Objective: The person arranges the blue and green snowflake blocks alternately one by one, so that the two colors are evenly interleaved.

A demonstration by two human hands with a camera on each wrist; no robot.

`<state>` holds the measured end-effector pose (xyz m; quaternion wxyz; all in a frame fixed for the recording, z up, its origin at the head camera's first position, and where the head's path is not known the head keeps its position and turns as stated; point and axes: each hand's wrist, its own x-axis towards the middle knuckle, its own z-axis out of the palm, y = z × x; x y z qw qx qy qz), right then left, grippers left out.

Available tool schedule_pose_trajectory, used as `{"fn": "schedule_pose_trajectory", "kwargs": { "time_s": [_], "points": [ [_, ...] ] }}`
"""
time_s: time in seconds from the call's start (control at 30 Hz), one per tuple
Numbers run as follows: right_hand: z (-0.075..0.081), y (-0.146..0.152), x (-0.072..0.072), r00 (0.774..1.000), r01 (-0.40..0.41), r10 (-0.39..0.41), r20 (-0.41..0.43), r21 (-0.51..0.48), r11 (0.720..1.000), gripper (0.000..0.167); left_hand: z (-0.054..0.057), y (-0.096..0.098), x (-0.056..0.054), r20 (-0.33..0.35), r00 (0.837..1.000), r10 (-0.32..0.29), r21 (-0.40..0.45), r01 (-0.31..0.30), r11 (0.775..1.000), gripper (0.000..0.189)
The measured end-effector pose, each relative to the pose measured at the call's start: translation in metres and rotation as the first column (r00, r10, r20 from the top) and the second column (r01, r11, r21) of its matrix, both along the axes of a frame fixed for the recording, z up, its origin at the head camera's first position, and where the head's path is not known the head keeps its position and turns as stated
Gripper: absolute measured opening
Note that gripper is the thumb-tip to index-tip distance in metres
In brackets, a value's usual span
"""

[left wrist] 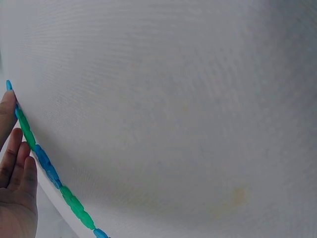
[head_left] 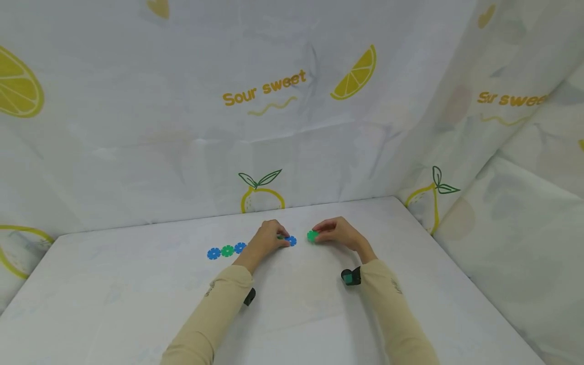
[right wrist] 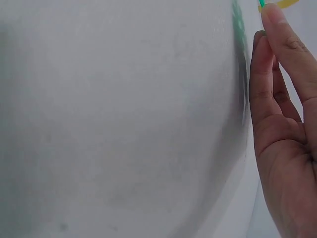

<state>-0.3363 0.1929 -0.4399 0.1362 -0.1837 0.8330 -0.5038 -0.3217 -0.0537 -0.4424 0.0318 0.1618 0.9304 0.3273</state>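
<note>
In the head view, a row of linked blue and green notched plastic discs lies across the table: a blue disc (head_left: pixel 214 253) at the left end, a green disc (head_left: pixel 227 251), another blue disc (head_left: pixel 240 247), then a stretch hidden behind my left hand (head_left: pixel 268 238). That hand pinches the blue end disc (head_left: pixel 292 241) between thumb and fingers. In the left wrist view the row runs on past the thumb (left wrist: pixel 7 111), colours alternating. My right hand (head_left: pixel 339 233) pinches a loose green disc (head_left: pixel 312 235) by its edge, a small gap to the right of the row.
The white table (head_left: pixel 137 304) meets a white cloth (head_left: pixel 319 167) printed with lemons at its back and right edges. A small black device (head_left: pixel 350 277) sits at the right wrist, and another black device (head_left: pixel 249 297) at the left.
</note>
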Motion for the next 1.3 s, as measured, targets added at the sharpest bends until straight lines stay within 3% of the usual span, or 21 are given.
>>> {"fn": "schedule_pose_trajectory", "kwargs": {
  "time_s": [0.5, 0.77, 1.3],
  "points": [
    [-0.002, -0.019, -0.009, 0.997, 0.051, -0.053, 0.055, 0.041, 0.998, 0.027, 0.001, 0.000, 0.000, -0.004, 1.000, -0.011, -0.001, 0.011, 1.000, 0.018],
    [0.003, -0.028, -0.007, 1.000, 0.011, -0.009, -0.021, 0.124, 0.992, 0.026, 0.003, 0.001, 0.000, 0.019, 1.000, -0.003, -0.012, 0.003, 1.000, 0.018],
    [0.008, -0.031, -0.007, 0.998, 0.047, -0.054, 0.029, 0.204, 0.978, 0.026, 0.004, -0.001, 0.000, 0.014, 1.000, -0.010, -0.002, 0.010, 1.000, 0.018]
  ]
}}
